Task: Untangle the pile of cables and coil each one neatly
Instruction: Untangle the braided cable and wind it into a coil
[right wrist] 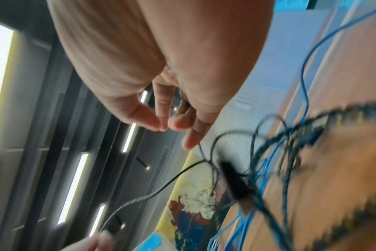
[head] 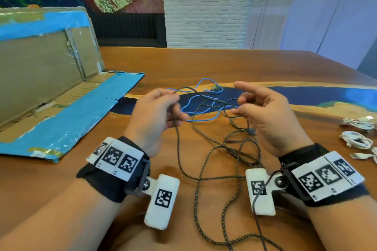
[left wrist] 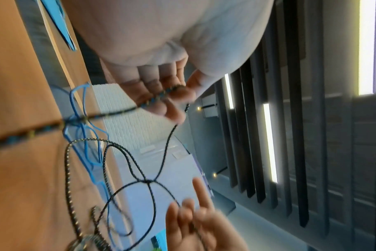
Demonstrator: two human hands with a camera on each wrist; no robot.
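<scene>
Braided cable (head: 199, 187) seemingly in left hand (head: 157, 112)

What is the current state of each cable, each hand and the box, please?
Black braided cable: tangled, partly lifted.
Blue cable: tangled with it.
White cables: coiled, set aside.
Left hand: grips the black braided cable.
Right hand: fingers loosely curled at the tangle; grip unclear.
Cardboard box: opened flat.

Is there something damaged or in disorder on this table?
Yes. The cardboard box at the left is torn, with its blue flap lying flat on the table. The black braided cable and thin blue cable are tangled between the left hand and right hand.
</scene>
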